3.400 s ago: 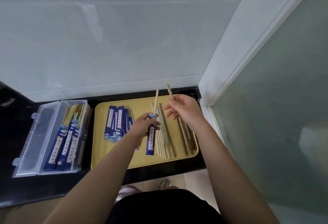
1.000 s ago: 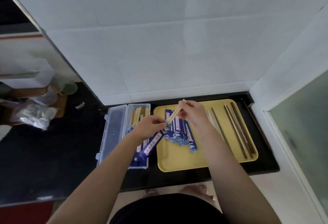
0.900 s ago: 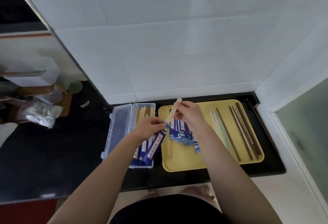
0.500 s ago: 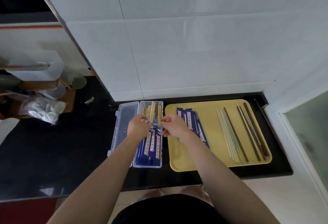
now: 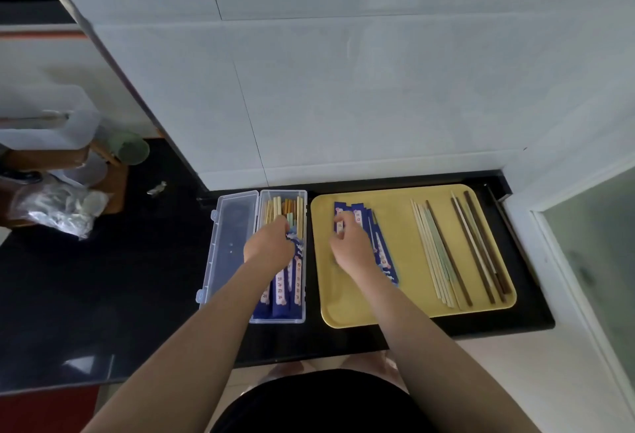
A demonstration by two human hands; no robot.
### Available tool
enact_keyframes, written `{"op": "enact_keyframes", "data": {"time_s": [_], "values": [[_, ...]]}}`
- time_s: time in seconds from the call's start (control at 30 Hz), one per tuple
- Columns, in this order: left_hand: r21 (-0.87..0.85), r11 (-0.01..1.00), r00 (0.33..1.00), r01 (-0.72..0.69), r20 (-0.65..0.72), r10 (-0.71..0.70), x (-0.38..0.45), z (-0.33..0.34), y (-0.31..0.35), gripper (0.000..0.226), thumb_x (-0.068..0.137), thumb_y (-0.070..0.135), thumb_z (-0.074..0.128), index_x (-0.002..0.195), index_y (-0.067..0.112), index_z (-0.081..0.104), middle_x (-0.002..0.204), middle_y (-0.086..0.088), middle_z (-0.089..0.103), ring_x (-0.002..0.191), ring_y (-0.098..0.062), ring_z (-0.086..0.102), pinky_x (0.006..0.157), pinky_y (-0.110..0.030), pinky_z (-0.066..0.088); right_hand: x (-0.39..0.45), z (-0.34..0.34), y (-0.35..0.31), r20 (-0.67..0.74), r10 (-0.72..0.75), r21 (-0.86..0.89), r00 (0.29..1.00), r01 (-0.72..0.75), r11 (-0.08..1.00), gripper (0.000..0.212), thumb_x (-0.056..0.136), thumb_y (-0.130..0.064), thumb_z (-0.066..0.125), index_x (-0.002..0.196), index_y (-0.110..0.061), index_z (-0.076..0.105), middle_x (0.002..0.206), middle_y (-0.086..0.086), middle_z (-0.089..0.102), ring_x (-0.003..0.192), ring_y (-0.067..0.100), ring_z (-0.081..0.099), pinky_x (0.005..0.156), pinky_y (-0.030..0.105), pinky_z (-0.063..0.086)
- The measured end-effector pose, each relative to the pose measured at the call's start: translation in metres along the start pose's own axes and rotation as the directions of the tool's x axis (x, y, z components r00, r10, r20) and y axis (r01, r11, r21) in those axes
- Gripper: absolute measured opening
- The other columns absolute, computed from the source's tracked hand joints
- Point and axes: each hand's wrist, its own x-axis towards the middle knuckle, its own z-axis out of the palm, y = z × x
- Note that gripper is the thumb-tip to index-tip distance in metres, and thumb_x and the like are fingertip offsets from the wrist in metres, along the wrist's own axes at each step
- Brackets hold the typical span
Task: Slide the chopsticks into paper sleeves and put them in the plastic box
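Two hands work over the black table (image 5: 103, 295). The left hand (image 5: 269, 243) reaches into the clear plastic box (image 5: 302, 261), its fingers curled down among the sleeved chopsticks (image 5: 288, 291); whether its grip holds one I cannot tell. The right hand (image 5: 350, 247) pinches a blue paper sleeve (image 5: 339, 225) from the pile on the yellow tray (image 5: 405, 305). Bare chopsticks (image 5: 443, 254) lie further right on the tray, well apart from both hands.

Blue sleeves, yellow tray

Sleeves (image 5: 381, 254) navy with white-pink label strips; tray (image 5: 405, 309) mustard yellow; chopsticks (image 5: 443, 254) pale cream, mint, dark brown.
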Motion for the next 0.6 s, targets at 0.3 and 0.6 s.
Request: {"op": "enact_keyframes", "data": {"time_s": [0.3,0.6], "values": [[-0.222,0.963,0.985,-0.153,0.045,0.167,-0.003,0.020,0.060,0.010,0.100,0.024,0.052,0.109,0.025,0.057,0.083,0.004,0.061,0.072,-0.014,0.062,0.066,-0.031,0.057,0.013,-0.011,0.065,-0.051,0.291,-0.151,0.955,-0.295,0.943,0.040,0.091,-0.031,0.071,0.122,-0.012,0.054,0.117,0.009,0.067,0.103,0.027,0.067,0.086,0.041,0.057],[0.153,0.874,0.881,-0.461,-0.040,0.471,0.002,0.052,0.104,0.055,0.092,0.022,0.063,0.144,0.029,0.045,0.148,0.002,0.041,0.139,-0.022,0.035,0.114,-0.041,0.031,0.009,-0.073,0.076,-0.043,0.140,0.019,0.989,-0.139,0.990,0.032,0.099,-0.022,0.060,0.070,-0.016,0.049,0.066,0.001,0.053,0.057,0.012,0.046,0.054,0.030,0.032]]}}
